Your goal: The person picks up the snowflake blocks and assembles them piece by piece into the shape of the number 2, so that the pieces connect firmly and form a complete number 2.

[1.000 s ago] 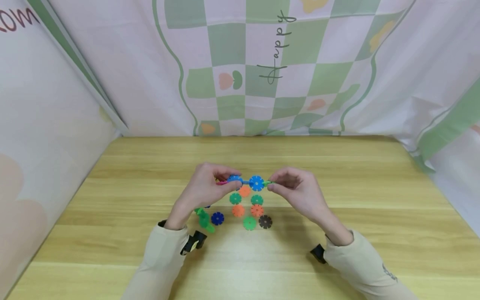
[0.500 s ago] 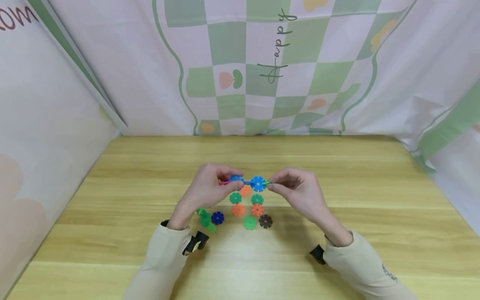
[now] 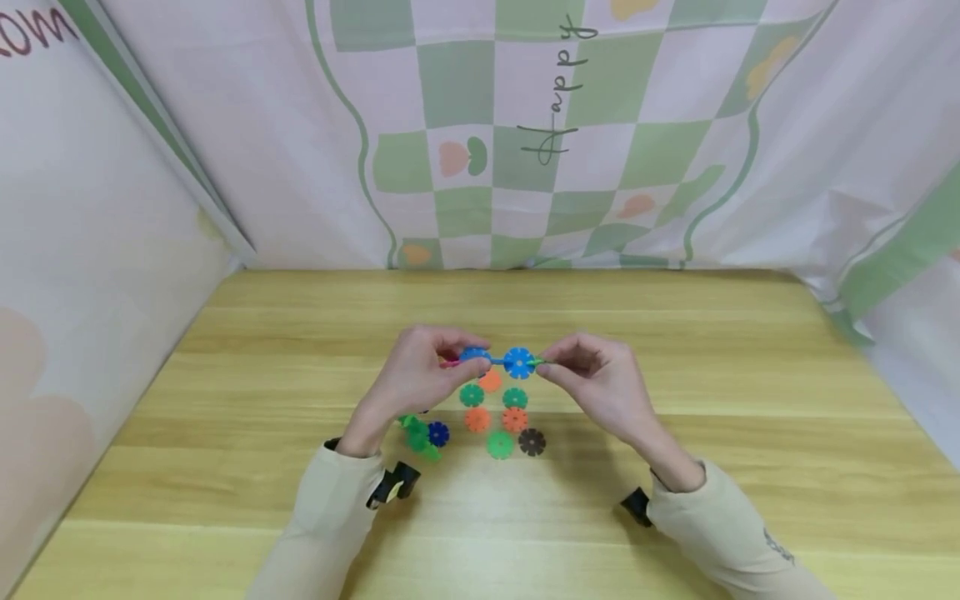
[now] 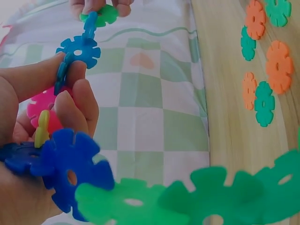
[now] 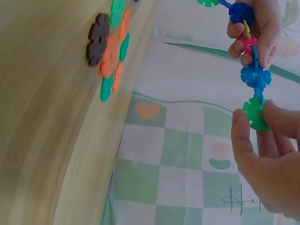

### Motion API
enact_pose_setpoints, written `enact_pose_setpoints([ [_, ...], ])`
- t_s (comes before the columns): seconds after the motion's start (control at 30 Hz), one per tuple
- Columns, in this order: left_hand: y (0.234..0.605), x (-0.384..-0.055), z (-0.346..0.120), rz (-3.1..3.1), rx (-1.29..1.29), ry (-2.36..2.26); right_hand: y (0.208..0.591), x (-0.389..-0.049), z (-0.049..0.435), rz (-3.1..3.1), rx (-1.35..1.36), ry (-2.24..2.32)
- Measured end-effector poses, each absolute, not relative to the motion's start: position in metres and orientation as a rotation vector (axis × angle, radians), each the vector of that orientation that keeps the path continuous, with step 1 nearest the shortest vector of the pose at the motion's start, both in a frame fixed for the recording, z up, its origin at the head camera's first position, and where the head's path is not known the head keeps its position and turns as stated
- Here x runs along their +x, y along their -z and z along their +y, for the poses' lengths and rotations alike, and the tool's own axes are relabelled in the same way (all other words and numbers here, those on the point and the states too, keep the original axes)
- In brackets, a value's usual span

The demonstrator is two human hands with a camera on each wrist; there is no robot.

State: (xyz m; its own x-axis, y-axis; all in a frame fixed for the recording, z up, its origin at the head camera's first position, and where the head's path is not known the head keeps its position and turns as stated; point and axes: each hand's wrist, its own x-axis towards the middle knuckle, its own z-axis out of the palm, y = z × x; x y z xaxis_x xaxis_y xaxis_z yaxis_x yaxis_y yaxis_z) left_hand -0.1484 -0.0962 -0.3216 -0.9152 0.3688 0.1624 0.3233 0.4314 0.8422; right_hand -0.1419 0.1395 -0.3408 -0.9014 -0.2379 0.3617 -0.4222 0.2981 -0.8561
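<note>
Only wrist views show the yellow notched plastic disc (image 4: pixel 42 130); left hand (image 3: pixel 418 373) pinches a blue disc (image 4: pixel 62 73), right hand (image 3: pixel 602 379) a light-green disc (image 5: pixel 254 114).

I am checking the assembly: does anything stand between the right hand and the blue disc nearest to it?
Yes: the green disc, which the right hand pinches. It adjoins that blue disc; nothing else visible stands between them.

Left wrist view: pink disc (image 4: pixel 39 107) partly hidden by left hand (image 4: pixel 77 110); right hand (image 4: pixel 95 4) cropped at top.
</note>
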Motion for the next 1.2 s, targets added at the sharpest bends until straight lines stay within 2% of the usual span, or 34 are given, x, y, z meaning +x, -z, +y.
enact_pose_setpoints([
  [0.67, 0.317, -0.148, -0.107, 2.673, 0.614, -1.561, 0.334, -0.145, 0.145, -2.482, 0.614, -1.761],
  [0.97, 0.315, -0.149, -0.109, 2.687, 0.613, -1.572, 0.338, -0.149, 0.146, -2.679, 0.539, -1.571],
  [1.2, 0.316, -0.15, -0.108, 2.661, 0.603, -1.602, 0.353, -0.154, 0.149, -3.021, 0.831, -1.187],
])
